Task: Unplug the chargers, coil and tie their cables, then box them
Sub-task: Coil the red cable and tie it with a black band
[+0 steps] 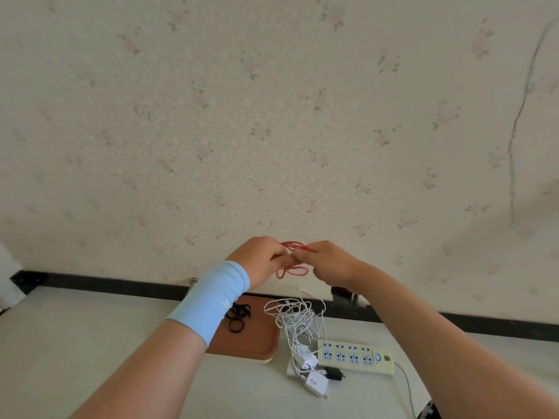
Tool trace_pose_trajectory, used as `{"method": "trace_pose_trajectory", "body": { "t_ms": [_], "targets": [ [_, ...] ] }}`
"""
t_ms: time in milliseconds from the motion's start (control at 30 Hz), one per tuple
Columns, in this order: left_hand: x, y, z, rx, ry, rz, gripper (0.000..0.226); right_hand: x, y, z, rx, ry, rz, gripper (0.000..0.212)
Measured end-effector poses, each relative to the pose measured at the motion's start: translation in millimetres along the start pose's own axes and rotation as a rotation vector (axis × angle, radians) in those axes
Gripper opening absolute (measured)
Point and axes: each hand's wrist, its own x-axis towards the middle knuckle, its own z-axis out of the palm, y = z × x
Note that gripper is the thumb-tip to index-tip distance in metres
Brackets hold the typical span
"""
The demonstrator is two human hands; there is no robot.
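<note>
Table (90, 343): brown tray (257, 346) near the far edge, pale-yellow power strip (357, 355) right of it, no plug seen in it. Loose white cable tangle (296, 319) between them. Chargers (314, 382) lie at the strip's left end. Above the table, left hand (263, 261) and right hand (329, 264) both pinch a part-coiled red cable (292, 270). Judgement: make even loops, pinch the bundle one-handed, then fetch a black tie (239, 317) from the tray.
</note>
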Motion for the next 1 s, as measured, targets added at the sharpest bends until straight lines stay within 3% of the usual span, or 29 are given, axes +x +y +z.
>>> {"method": "trace_pose_trajectory", "body": {
  "t_ms": [100,300,467,533,600,767,833,900,1000],
  "targets": [
    [-2,-4,1,-0.162,0.152,0.084,0.027,-3,-2,-3,0.125,-0.174,0.029,0.035],
    [-7,-16,-16,-0.323,0.352,0.037,0.022,-10,-8,-1,-0.015,-0.309,0.021,0.028],
    [-11,-14,-15,-0.514,0.146,-0.087,0.031,-4,-10,3,-0.081,-0.043,-0.050,0.033],
    [-13,-11,-13,-0.692,0.076,-0.113,0.035,-5,-11,2,-0.029,-0.037,-0.051,0.036],
    [-13,-8,-13,-0.793,0.128,-0.113,0.034,-6,-11,2,0.108,-0.137,-0.049,0.042],
    [-10,7,-6,-0.707,0.362,-0.013,0.028,-11,-17,5,0.356,-0.448,-0.067,0.051],
    [-10,11,-5,-0.664,0.358,0.038,0.025,-15,-22,4,0.253,-0.477,-0.068,0.033],
    [-10,6,-9,-0.440,0.391,0.085,0.019,-16,-22,2,0.125,-0.500,-0.042,0.018],
    [-13,-12,-27,-0.107,0.478,0.077,0.022,-16,-17,-2,0.043,-0.510,0.013,0.020]
  ]
}}
